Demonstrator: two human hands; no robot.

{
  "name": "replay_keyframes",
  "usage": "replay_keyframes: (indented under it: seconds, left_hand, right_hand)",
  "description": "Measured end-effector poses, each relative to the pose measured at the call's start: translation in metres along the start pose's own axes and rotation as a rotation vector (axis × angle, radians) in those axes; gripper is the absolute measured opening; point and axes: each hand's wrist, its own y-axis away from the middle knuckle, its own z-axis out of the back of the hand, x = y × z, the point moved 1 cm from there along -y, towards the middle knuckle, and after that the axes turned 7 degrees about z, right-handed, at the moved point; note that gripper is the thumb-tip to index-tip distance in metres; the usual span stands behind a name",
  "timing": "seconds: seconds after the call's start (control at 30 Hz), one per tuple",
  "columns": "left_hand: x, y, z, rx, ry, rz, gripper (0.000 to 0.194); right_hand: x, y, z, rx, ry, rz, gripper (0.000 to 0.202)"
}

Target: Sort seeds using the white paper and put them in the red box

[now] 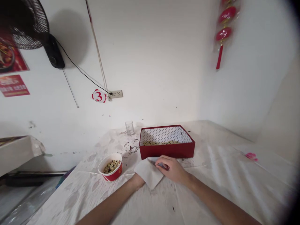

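A thin white cloth [151, 172], possibly a small bag, drapes over my left hand [139, 181]. Only the wrist shows, so the left fingers are hidden. My right hand [172, 168] pinches the cloth's upper right part, thumb and fingertips close together. Just behind both hands stands an open dark red box [167, 151] with a patterned white lining. Pale and dark beads or grains [161, 142] lie in its bottom. To the left, a red and white paper bowl [113, 175] holds similar pale and black beads [112, 166].
A clear glass [129, 128] stands near the wall, left of the box. Dark scraps [131, 146] are scattered between bowl and box. The table has a wrinkled whitish cover [211, 193]. A fan [30, 25] and a power socket [116, 93] are on the wall.
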Motion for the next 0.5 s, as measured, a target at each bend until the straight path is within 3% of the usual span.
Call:
replay_keyframes:
  seconds: [0.1, 0.3, 0.4, 0.5]
  left_hand:
    - [-0.001, -0.001, -0.006, 0.001, 0.011, -0.027, 0.029]
    - [-0.019, 0.007, -0.03, 0.178, -0.125, 0.05, 0.023]
    - [-0.033, 0.009, -0.026, 0.217, -0.228, 0.086, 0.037]
    - [-0.059, -0.008, -0.016, 0.243, -0.316, 0.077, 0.039]
  right_hand:
    - [0.001, 0.0, 0.002, 0.031, 0.023, 0.011, 0.015]
    - [0.001, -0.001, 0.001, 0.028, 0.019, -0.004, 0.019]
    - [0.002, -0.001, -0.002, 0.033, 0.014, -0.009, 0.021]
    - [-0.001, -0.002, -0.007, 0.041, 0.002, 0.007, 0.023]
